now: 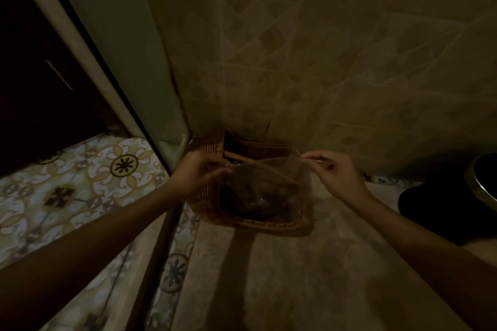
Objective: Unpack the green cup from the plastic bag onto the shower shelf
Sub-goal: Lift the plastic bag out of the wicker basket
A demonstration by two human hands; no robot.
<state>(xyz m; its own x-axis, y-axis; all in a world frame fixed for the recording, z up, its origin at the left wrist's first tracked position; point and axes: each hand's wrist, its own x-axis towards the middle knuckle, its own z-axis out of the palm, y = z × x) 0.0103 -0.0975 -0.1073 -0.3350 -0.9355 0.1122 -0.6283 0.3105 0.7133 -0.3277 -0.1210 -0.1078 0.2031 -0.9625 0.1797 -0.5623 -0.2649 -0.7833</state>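
Left hand (197, 172) and right hand (332, 170) each pinch an end of the plastic bag (265, 185) mouth, stretched sideways over a wicker basket (250, 224); a dim shape, presumably the cup, lies below between them.

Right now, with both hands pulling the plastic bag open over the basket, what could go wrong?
The left hand and right hand only pinch the top edge of the plastic bag, so it could slip or tear. The room is dark, and the contents are hard to see. The bag could drop into the wicker basket.
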